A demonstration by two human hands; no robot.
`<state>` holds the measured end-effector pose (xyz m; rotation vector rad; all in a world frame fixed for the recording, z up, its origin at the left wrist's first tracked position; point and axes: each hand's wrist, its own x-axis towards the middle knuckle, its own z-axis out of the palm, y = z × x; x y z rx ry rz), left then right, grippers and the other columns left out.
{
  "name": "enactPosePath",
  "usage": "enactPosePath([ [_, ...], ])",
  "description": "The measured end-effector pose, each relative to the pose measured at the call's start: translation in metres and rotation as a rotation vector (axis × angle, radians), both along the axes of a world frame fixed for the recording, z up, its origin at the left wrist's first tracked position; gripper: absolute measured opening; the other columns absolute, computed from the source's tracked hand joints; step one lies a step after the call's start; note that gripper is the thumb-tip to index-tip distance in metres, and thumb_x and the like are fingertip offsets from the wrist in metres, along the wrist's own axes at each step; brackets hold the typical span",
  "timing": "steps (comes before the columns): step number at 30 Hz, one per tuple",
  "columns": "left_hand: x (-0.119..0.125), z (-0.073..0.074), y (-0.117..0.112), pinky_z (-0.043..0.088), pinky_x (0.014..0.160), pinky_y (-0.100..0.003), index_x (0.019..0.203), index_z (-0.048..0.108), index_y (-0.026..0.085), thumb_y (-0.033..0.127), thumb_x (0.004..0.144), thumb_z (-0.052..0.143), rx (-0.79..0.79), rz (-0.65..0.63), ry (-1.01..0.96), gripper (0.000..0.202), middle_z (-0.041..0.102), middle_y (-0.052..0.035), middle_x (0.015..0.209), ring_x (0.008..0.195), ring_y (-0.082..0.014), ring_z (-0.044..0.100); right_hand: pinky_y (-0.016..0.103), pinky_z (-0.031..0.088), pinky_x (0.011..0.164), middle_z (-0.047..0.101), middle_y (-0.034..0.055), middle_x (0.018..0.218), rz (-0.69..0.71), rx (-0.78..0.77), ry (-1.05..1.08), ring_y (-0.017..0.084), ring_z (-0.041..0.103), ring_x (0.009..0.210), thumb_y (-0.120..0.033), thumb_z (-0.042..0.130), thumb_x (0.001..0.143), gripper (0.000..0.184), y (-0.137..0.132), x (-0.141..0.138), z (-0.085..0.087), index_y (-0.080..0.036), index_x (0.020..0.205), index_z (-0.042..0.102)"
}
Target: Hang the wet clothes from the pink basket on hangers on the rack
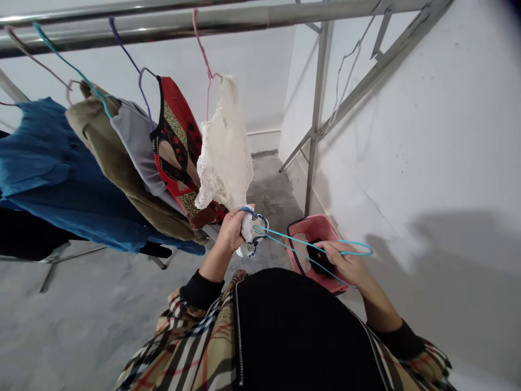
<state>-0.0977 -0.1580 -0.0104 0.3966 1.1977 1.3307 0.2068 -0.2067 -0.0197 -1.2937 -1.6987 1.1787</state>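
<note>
My left hand (232,228) is closed round a small white garment with dark blue trim (249,234), just below the hanging clothes. My right hand (345,263) grips a thin turquoise wire hanger (309,247) over a pink basket (315,225); the hanger's far end reaches the white garment. A dark item (319,258) lies in the basket under my right hand.
A steel rail (163,24) runs across the top with hangers carrying a cream lace top (226,152), a red patterned top (179,136), a grey one, an olive one and a blue shirt (44,163). The rack's steel post (317,108) stands by the white wall on the right. Grey concrete floor lies below.
</note>
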Motion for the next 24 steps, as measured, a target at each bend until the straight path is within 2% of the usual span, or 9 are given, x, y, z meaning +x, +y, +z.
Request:
enactPosePath([
  [4,0.008,0.001,-0.002,0.043,0.055,-0.022,0.093,0.074,0.012,0.036,0.059,0.078,0.044,-0.067,0.078,0.041,0.067,-0.001,0.065,0.057,-0.0115,0.057,0.035,0.05,0.081,0.072,0.0052,0.083,0.087,0.037,-0.052,0.023,0.066,0.085,-0.047,0.048,0.093,0.037,0.006,-0.023,0.001,-0.022,0.093,0.076],
  [6,0.014,0.0,-0.006,0.043,0.056,-0.022,0.094,0.074,0.013,0.04,0.066,0.075,0.103,-0.155,0.181,0.039,0.068,-0.0022,0.067,0.06,-0.0129,0.059,0.036,0.049,0.086,0.072,0.0056,0.085,0.067,0.04,-0.014,0.024,0.066,0.09,-0.049,0.048,0.092,0.038,0.009,-0.037,-0.007,-0.023,0.09,0.076],
  [9,0.027,-0.004,-0.016,0.049,0.068,-0.028,0.098,0.074,0.015,0.042,0.079,0.066,0.317,-0.384,0.504,0.033,0.071,-0.0055,0.078,0.076,-0.0187,0.065,0.031,0.049,0.067,0.066,0.0039,0.07,-0.053,-0.004,0.091,0.02,0.061,0.07,-0.053,0.05,0.09,0.04,0.014,-0.055,-0.023,-0.022,0.086,0.074],
  [12,0.041,-0.009,-0.03,0.053,0.083,-0.035,0.108,0.068,0.019,0.039,0.09,0.059,0.514,-0.552,0.799,0.028,0.069,-0.0078,0.103,0.094,-0.0208,0.065,0.024,0.032,0.044,0.047,-0.0027,0.051,-0.168,-0.119,0.277,0.011,0.039,0.045,-0.058,0.054,0.086,0.042,0.018,-0.063,-0.036,-0.02,0.083,0.071],
  [15,0.047,-0.012,-0.039,0.054,0.089,-0.04,0.118,0.06,0.02,0.036,0.094,0.056,0.564,-0.593,0.867,0.03,0.06,-0.0093,0.123,0.104,-0.0199,0.061,0.022,0.022,0.04,0.03,-0.0078,0.046,-0.238,-0.176,0.455,0.007,0.024,0.041,-0.061,0.059,0.082,0.043,0.024,-0.06,-0.044,-0.019,0.079,0.068],
  [18,0.039,-0.007,-0.039,0.053,0.09,-0.038,0.113,0.064,0.021,0.035,0.092,0.059,0.607,-0.635,0.902,0.027,0.063,-0.01,0.117,0.103,-0.0203,0.062,0.022,0.019,0.041,0.025,-0.0092,0.046,-0.275,-0.163,0.566,0.006,0.022,0.041,-0.062,0.062,0.079,0.043,0.03,-0.048,-0.047,-0.019,0.076,0.066],
  [20,0.025,0.002,-0.032,0.051,0.09,-0.036,0.104,0.07,0.023,0.033,0.089,0.062,0.715,-0.612,0.994,0.02,0.067,-0.0096,0.106,0.099,-0.0205,0.063,0.022,0.018,0.041,0.025,-0.0095,0.045,-0.294,-0.148,0.603,0.006,0.021,0.04,-0.062,0.063,0.078,0.044,0.033,-0.041,-0.045,-0.019,0.075,0.066],
  [21,0.018,0.008,-0.027,0.05,0.09,-0.037,0.1,0.071,0.024,0.031,0.088,0.062,0.787,-0.542,1.081,0.017,0.068,-0.0091,0.102,0.098,-0.0206,0.063,0.022,0.018,0.041,0.025,-0.0095,0.045,-0.301,-0.137,0.608,0.006,0.021,0.04,-0.063,0.064,0.077,0.044,0.035,-0.038,-0.042,-0.019,0.074,0.066],
  [24,0.0,0.021,-0.011,0.046,0.094,-0.04,0.101,0.071,0.025,0.026,0.089,0.058,0.903,-0.185,1.398,0.017,0.07,-0.0085,0.102,0.1,-0.021,0.063,0.023,0.019,0.041,0.025,-0.0092,0.045,-0.307,-0.094,0.601,0.006,0.022,0.04,-0.063,0.064,0.076,0.044,0.039,-0.033,-0.034,-0.019,0.073,0.066],
])
